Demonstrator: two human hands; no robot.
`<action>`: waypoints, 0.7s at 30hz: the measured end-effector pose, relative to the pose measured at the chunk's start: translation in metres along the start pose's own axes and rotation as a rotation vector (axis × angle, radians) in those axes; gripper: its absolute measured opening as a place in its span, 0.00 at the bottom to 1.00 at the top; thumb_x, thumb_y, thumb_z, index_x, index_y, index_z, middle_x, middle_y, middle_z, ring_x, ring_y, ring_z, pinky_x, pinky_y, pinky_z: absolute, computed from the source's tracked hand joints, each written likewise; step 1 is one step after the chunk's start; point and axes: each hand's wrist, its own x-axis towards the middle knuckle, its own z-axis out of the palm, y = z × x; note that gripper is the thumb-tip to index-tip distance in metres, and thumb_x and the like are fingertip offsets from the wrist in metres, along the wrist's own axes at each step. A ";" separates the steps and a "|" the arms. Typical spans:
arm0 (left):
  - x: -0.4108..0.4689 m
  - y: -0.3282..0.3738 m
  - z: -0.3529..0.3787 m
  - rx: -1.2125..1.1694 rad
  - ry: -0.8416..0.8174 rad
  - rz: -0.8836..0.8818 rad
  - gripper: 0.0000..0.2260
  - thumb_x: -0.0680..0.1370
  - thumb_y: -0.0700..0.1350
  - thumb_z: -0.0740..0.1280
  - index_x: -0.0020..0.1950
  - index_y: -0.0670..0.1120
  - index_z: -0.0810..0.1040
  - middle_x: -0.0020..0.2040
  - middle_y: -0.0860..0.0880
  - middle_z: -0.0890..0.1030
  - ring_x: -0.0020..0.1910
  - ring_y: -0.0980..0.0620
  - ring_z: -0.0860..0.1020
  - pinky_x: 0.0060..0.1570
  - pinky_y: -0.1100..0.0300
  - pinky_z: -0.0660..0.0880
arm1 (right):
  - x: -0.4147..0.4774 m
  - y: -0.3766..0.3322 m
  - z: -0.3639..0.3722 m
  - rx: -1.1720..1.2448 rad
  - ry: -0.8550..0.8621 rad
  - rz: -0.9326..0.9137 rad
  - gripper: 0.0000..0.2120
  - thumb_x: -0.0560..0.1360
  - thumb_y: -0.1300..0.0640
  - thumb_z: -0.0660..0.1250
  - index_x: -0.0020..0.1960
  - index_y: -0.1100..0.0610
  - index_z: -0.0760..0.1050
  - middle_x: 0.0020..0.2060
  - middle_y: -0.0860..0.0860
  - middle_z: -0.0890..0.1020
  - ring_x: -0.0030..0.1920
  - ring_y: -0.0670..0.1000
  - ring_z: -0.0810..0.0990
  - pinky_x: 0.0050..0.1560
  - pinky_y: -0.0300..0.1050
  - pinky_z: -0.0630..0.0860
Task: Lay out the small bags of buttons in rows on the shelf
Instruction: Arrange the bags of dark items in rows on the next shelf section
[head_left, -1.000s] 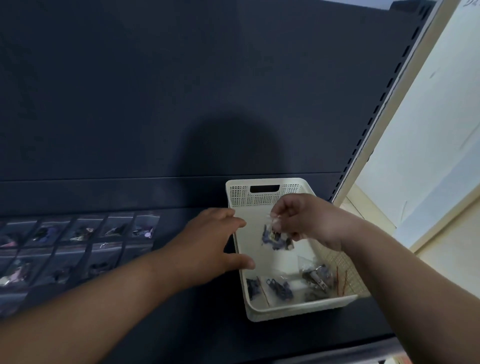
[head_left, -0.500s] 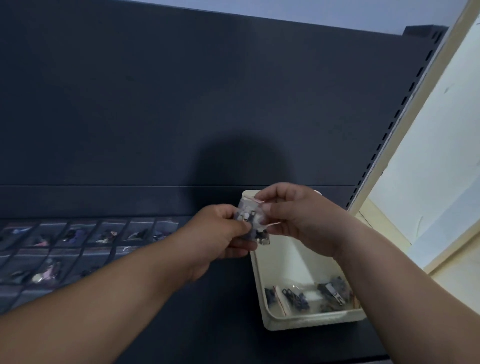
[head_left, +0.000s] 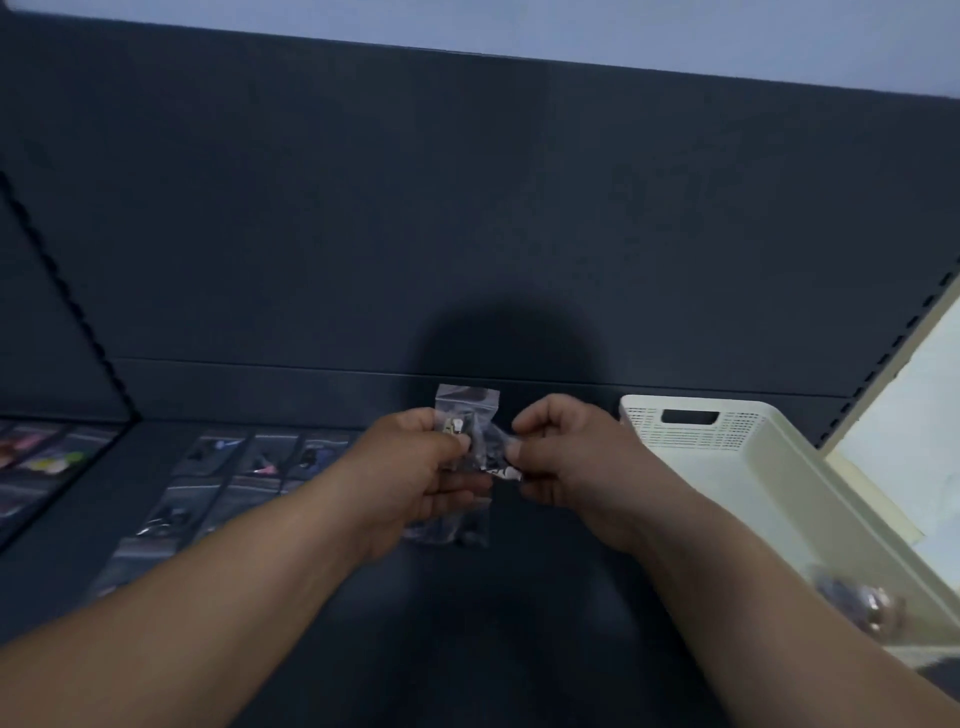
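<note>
No text, label, brand or number can be read anywhere in the view. The small bags (head_left: 466, 415) and the basket (head_left: 727, 452) show no writing that is clear enough.

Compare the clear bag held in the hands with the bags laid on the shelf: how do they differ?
The held bag is upright, above the shelf, pinched between the left hand and right hand; the laid-out bags lie flat on it, untouched. The held bag is mid-view; the laid-out bags sit side by side in rows to its left. All are small, clear, with little items inside.
</note>
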 end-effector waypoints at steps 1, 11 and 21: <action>-0.003 -0.001 -0.012 0.015 0.006 0.007 0.07 0.79 0.36 0.60 0.48 0.45 0.76 0.43 0.43 0.83 0.40 0.48 0.83 0.39 0.58 0.77 | 0.001 0.001 0.012 0.035 -0.026 0.031 0.09 0.72 0.69 0.67 0.45 0.56 0.72 0.38 0.54 0.77 0.36 0.49 0.76 0.35 0.42 0.74; -0.026 -0.007 -0.109 0.183 0.069 0.031 0.05 0.78 0.36 0.63 0.44 0.44 0.76 0.39 0.44 0.82 0.35 0.51 0.81 0.35 0.60 0.77 | 0.005 0.011 0.101 0.190 -0.096 0.178 0.11 0.74 0.69 0.64 0.37 0.56 0.70 0.29 0.52 0.78 0.31 0.49 0.76 0.32 0.40 0.73; -0.024 -0.021 -0.135 0.243 0.151 0.009 0.05 0.78 0.35 0.63 0.52 0.38 0.76 0.42 0.41 0.82 0.35 0.49 0.80 0.37 0.58 0.77 | 0.001 0.021 0.118 -0.211 -0.146 0.127 0.08 0.71 0.70 0.67 0.44 0.57 0.75 0.33 0.55 0.79 0.30 0.48 0.75 0.29 0.37 0.71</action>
